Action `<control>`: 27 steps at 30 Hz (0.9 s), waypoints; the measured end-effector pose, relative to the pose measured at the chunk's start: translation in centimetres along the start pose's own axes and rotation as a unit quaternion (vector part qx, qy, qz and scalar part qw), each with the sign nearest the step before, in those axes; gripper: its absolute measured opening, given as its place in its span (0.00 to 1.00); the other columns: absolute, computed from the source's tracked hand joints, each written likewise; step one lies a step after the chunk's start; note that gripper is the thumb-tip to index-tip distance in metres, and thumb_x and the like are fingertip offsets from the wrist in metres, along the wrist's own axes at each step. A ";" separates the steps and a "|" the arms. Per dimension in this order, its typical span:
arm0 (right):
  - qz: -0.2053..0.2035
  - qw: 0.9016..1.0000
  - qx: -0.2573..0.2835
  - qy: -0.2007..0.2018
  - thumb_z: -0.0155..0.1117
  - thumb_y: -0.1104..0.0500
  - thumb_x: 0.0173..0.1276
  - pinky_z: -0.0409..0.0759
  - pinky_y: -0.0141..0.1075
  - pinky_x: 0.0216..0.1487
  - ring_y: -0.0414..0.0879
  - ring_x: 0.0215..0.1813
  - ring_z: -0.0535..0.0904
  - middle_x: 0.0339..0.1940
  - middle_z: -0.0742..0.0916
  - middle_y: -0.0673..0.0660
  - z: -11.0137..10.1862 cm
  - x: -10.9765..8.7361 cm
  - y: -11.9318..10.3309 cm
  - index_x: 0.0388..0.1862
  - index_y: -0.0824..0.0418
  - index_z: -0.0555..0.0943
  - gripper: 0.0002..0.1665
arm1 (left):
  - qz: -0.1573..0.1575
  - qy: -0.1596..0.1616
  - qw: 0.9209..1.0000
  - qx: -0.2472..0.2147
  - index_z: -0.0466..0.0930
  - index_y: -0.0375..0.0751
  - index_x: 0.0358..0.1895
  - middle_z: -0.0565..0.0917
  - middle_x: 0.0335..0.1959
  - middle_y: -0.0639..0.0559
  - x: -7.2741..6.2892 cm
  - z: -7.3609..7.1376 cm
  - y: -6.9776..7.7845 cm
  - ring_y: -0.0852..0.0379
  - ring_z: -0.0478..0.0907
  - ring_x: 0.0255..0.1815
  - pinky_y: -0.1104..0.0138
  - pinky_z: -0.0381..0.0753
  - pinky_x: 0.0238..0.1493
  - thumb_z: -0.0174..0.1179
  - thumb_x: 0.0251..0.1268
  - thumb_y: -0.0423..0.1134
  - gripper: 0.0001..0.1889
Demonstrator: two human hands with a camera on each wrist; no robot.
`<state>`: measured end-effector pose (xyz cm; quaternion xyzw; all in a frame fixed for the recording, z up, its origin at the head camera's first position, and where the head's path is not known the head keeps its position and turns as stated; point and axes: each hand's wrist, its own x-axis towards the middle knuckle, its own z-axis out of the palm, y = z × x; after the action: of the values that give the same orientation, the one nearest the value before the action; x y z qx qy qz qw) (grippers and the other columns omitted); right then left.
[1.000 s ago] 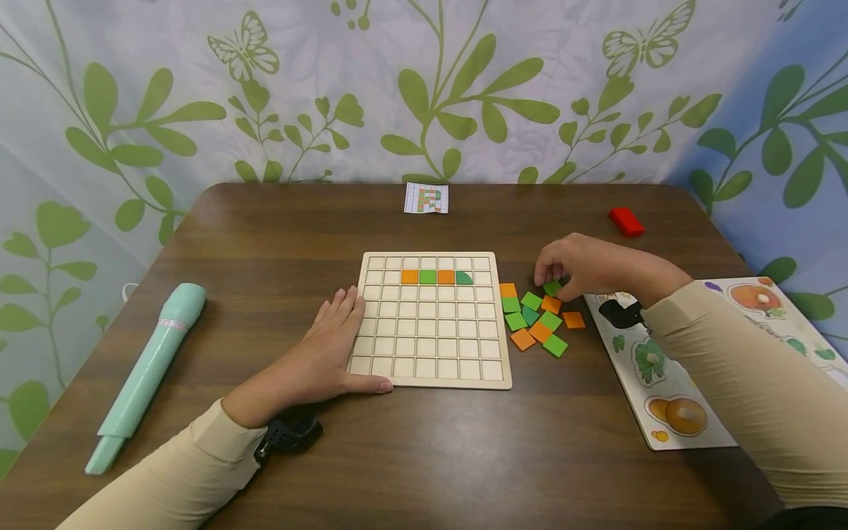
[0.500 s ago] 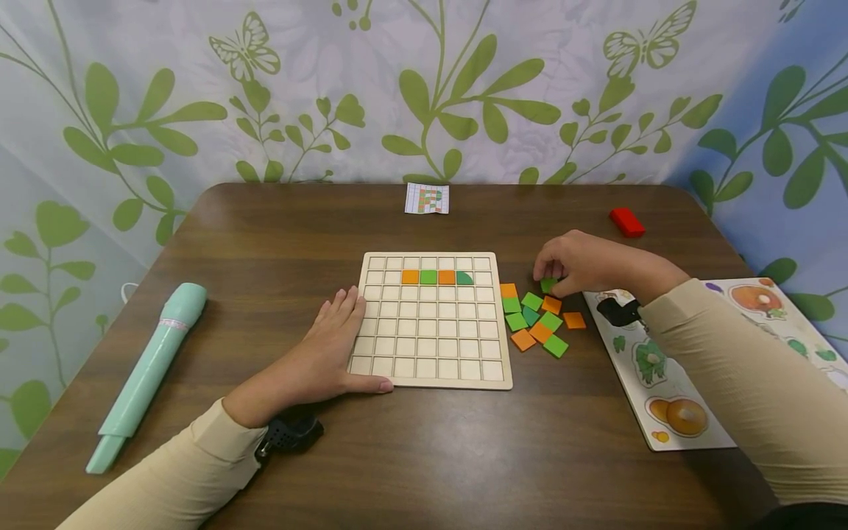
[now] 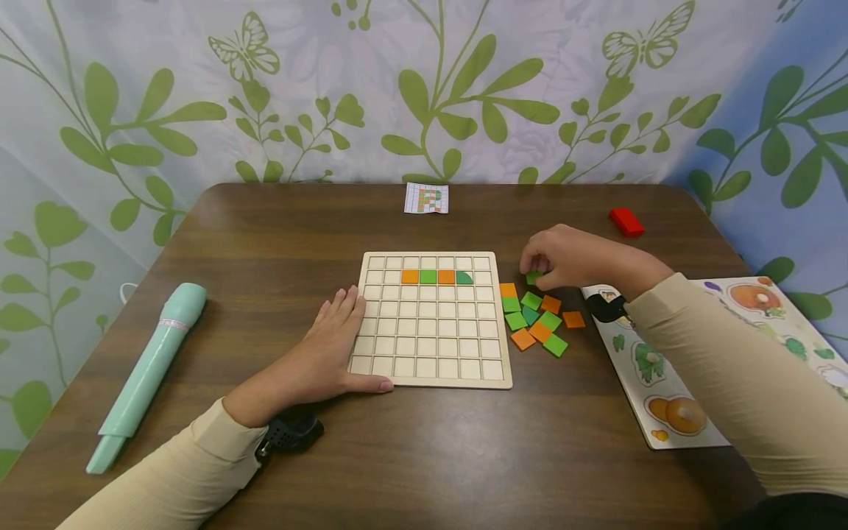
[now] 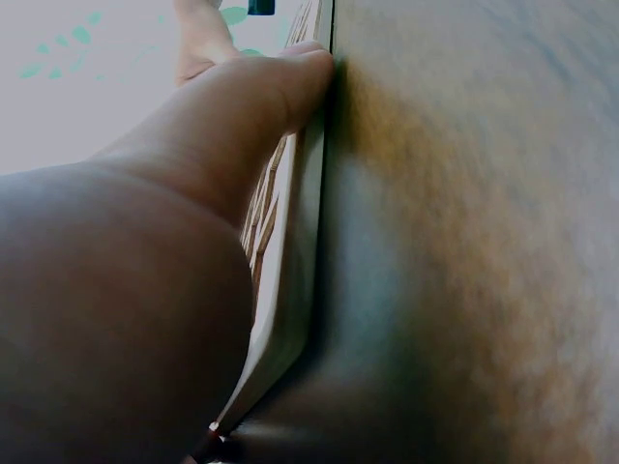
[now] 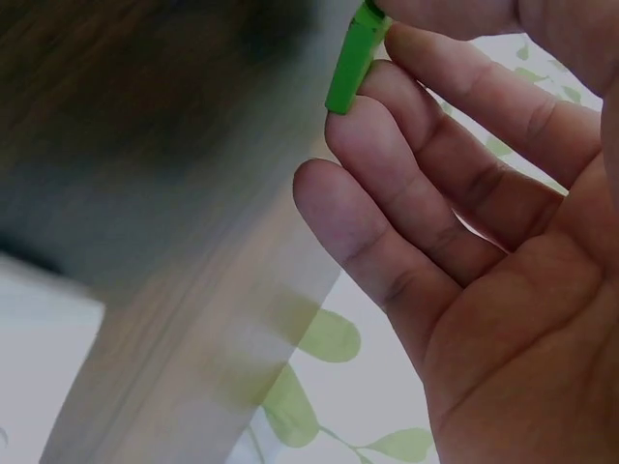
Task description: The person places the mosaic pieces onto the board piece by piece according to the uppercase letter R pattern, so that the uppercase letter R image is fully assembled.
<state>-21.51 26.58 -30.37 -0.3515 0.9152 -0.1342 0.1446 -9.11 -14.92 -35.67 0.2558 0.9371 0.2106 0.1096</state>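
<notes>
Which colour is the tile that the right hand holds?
Bright green; the tile in the right hand shows best in the right wrist view.

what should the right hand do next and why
Probably carry the green tile left and over the grid board. The right hand pinches it apart from the loose tiles, the left hand rests at the board's left edge, and most squares are bare. The card shows too small for me to pick which square.
</notes>
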 end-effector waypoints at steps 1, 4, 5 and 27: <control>-0.001 1.000 0.000 0.002 0.72 0.70 0.62 0.85 0.45 0.47 0.46 0.41 0.82 0.41 0.87 0.52 0.0 0.1 -0.1 0.45 0.62 0.89 0.12 | 0.000 0.000 1.000 0.000 0.41 0.23 0.83 0.40 0.84 0.28 0.0 0.0 0.0 0.33 0.34 0.84 0.43 0.37 0.80 0.69 0.55 0.76 0.72; -0.007 1.000 0.006 0.006 0.72 0.70 0.64 0.85 0.45 0.47 0.46 0.41 0.82 0.42 0.87 0.52 0.0 0.4 -0.5 0.46 0.63 0.88 0.11 | 0.000 0.000 1.000 0.001 0.41 0.23 0.83 0.40 0.84 0.28 0.0 0.0 0.0 0.33 0.34 0.84 0.43 0.37 0.80 0.69 0.55 0.76 0.73; -0.007 1.000 0.006 0.008 0.72 0.69 0.64 0.85 0.45 0.47 0.46 0.41 0.82 0.42 0.87 0.52 0.0 0.6 -0.6 0.46 0.63 0.88 0.11 | 0.000 0.000 1.000 0.001 0.41 0.23 0.83 0.40 0.84 0.28 0.0 0.0 0.0 0.33 0.34 0.84 0.43 0.37 0.80 0.69 0.55 0.76 0.73; -0.043 0.998 0.042 0.032 0.74 0.68 0.68 0.84 0.45 0.49 0.48 0.43 0.82 0.43 0.86 0.54 0.9 3.5 -2.6 0.46 0.64 0.87 0.09 | -0.003 0.000 1.000 -0.004 0.40 0.23 0.83 0.39 0.84 0.29 0.0 0.2 0.0 0.34 0.33 0.84 0.44 0.35 0.80 0.71 0.53 0.75 0.74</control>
<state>-22.10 22.14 -30.87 -0.3795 0.8970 -0.1899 0.1237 -9.02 -14.88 -35.81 0.2529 0.9369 0.2142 0.1117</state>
